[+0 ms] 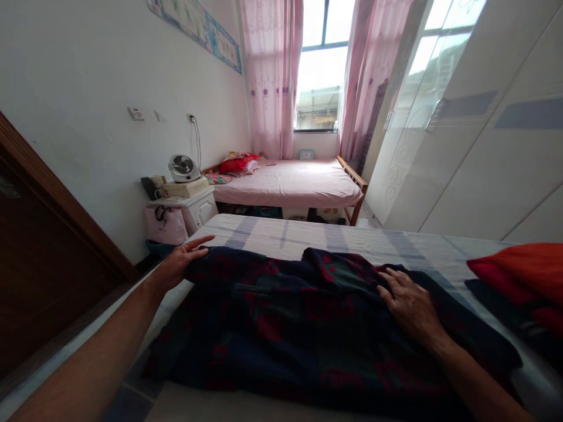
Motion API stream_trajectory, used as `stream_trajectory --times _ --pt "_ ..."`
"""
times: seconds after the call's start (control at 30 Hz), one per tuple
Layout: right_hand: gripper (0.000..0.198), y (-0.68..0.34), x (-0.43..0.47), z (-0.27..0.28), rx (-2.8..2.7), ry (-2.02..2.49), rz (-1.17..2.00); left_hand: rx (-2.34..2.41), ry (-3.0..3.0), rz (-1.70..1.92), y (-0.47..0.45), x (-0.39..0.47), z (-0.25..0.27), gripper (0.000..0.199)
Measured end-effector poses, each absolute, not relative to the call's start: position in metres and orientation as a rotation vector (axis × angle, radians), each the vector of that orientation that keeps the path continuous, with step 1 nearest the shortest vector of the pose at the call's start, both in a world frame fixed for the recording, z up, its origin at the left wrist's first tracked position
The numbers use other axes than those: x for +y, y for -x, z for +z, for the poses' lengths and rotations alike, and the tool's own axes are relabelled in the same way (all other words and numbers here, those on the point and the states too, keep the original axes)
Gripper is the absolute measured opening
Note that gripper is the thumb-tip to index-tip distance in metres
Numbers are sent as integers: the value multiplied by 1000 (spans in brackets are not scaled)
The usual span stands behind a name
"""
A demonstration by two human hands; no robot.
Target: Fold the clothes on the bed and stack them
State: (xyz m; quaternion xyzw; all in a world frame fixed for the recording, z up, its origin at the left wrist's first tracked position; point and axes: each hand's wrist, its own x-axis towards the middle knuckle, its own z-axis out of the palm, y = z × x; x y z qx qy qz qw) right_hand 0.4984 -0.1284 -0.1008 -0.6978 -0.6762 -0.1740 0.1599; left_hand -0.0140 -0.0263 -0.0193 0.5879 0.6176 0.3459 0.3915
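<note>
With twelve o'clock toward the window (323, 88), a dark checked garment (290, 316) in navy, green and red lies spread on the near bed (285, 231), filling the space between the person's two hands. The left hand (182, 264) is at its ten o'clock corner, so most of the cloth lies toward four from there; one finger reaches past the edge, and I can't tell whether the others pinch the fabric. The right hand (409, 299) rests palm down on the cloth, between two and three, fingers loosely spread, gripping nothing.

The garment's long axis runs from nine to three. What looks like a collar (338, 269) sits on its far edge just past twelve, and a dark flap, perhaps a sleeve, trails off toward four.

Its underside is hidden, and the near edge sinks into shadow. At three o'clock, a red and orange pile of cloth (523, 272) is cut off by the edge of view.
</note>
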Motion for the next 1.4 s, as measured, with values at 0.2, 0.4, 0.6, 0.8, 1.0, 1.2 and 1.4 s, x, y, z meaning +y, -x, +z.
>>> stream_trajectory --times 0.2,0.4,0.6,0.8,1.0,1.2,1.4 --pt "40 -495 -130 -98 -1898 2017 -412 1955 -1724 801 25 -41 -40 44" --pt "39 -490 -133 -95 -1817 2004 -287 1739 -2291 677 -4 -50 -61 57" --pt "39 -491 -135 -83 -1472 1872 -139 1808 -2372 452 -45 -41 -38 46" --pt "39 -496 -134 -83 -1263 1857 -30 1421 -2477 451 -148 -18 -20 38" --pt "38 -494 -134 -86 -1266 1882 -28 1368 -2417 244 -223 15 -29 27" --pt "37 -493 -135 -84 -1270 1919 -6 1438 -2236 257 -239 32 -38 28" --pt "39 -490 -136 -81 -1266 1956 29 1323 -2061 611 -242 20 -34 27"
